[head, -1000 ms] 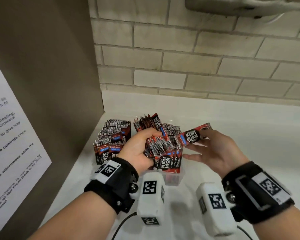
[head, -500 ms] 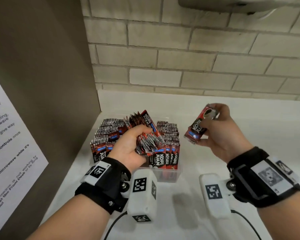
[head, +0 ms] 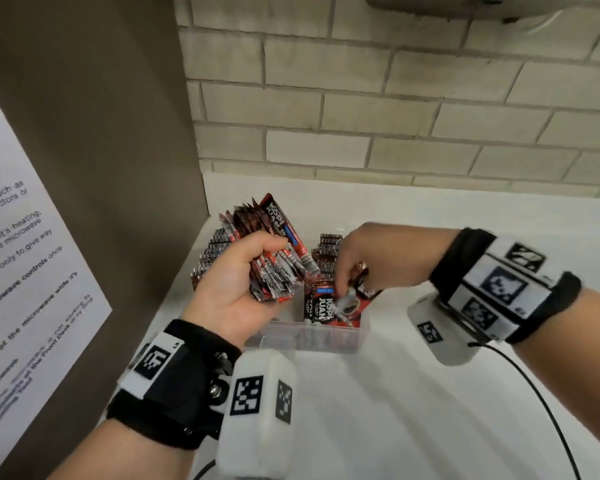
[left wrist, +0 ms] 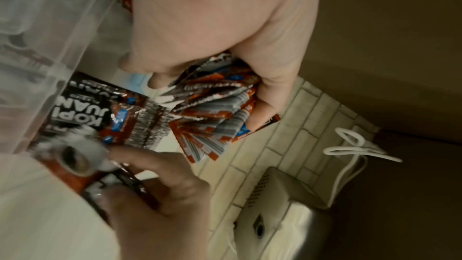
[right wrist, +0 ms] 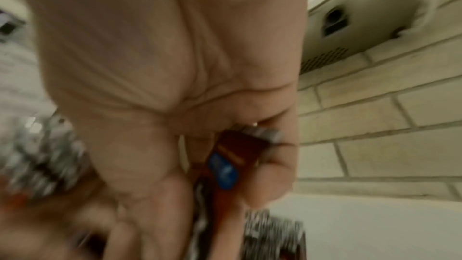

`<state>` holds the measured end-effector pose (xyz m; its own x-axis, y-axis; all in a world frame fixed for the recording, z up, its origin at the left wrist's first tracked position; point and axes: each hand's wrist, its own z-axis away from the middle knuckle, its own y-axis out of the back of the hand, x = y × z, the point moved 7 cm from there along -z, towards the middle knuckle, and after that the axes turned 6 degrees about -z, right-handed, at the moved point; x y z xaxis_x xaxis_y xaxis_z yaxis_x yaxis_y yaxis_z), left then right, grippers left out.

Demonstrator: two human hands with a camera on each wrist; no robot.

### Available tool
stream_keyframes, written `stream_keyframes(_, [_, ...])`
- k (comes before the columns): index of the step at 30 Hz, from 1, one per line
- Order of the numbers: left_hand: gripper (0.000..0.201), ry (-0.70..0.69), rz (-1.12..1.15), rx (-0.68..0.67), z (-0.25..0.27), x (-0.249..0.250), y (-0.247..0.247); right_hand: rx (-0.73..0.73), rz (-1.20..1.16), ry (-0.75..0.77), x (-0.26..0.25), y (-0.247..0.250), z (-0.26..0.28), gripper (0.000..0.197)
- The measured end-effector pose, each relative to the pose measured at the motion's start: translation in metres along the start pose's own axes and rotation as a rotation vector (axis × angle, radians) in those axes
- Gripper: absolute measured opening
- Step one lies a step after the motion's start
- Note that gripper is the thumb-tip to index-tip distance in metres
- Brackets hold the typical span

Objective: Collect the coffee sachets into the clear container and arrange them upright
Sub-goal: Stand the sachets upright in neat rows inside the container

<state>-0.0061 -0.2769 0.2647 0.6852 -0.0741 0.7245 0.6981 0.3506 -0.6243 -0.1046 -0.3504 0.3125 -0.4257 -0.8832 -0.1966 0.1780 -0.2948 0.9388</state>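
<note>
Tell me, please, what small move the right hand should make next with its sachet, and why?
Probably push it straight down and let go. The right hand pinches one sachet already lowered into the clear container, beside the upright sachets at the front. The left hand grips a fanned bundle clear of that gap, so the slot looks open.
</note>
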Motion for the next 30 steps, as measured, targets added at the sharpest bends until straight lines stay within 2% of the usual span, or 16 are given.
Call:
stream_keyframes(2, [0.035, -0.056, 0.032, 0.021, 0.01, 0.011, 0.006, -0.065, 0.079, 0.018, -0.01, -0.015, -0.01, 0.036])
stream_keyframes(5, [0.048, -0.153, 0.063, 0.01, 0.028, 0.029, 0.016, 0.013, 0.185, 0.042, -0.019, -0.02, -0.018, 0.031])
stream_keyframes(8, [0.043, -0.233, 0.084, 0.034, 0.045, 0.04, 0.032, 0.16, 0.319, -0.007, -0.018, -0.017, -0.018, 0.027])
stream_keyframes(12, [0.021, -0.236, 0.085, 0.071, 0.058, 0.035, 0.048, 0.182, 0.408, -0.116, -0.013, -0.025, -0.013, 0.031])
stream_keyframes(15, [0.025, -0.221, 0.092, 0.098, 0.058, 0.028, 0.054, 0.203, 0.394, -0.152, -0.014, -0.016, -0.004, 0.035])
stream_keyframes(17, [0.027, -0.22, 0.092, 0.111, 0.055, 0.026, 0.058, 0.324, 0.378, -0.133, -0.023, -0.001, -0.001, 0.027])
stream_keyframes(18, [0.027, -0.221, 0.096, 0.121, 0.053, 0.024, 0.06, 0.41, 0.285, -0.104, -0.03, 0.007, -0.002, 0.02])
stream_keyframes(20, [0.026, -0.217, 0.109, 0.139, 0.049, 0.021, 0.063, 0.505, -0.052, -0.033, -0.045, 0.015, -0.013, 0.005])
stream_keyframes(21, [0.025, -0.209, 0.114, 0.143, 0.048, 0.02, 0.063, 0.473, -0.208, -0.025, -0.051, 0.01, -0.024, 0.01])
stream_keyframes(22, [0.021, -0.201, 0.115, 0.14, 0.047, 0.018, 0.063, 0.376, -0.302, -0.039, -0.058, -0.002, -0.038, 0.013])
stream_keyframes(25, [0.02, -0.202, 0.11, 0.125, 0.047, 0.017, 0.06, 0.108, -0.387, -0.114, -0.069, -0.044, -0.073, 0.014])
stream_keyframes(30, [0.017, -0.216, 0.099, 0.157, 0.047, 0.018, 0.07, -0.047, -0.473, -0.125, -0.069, -0.065, -0.09, 0.018])
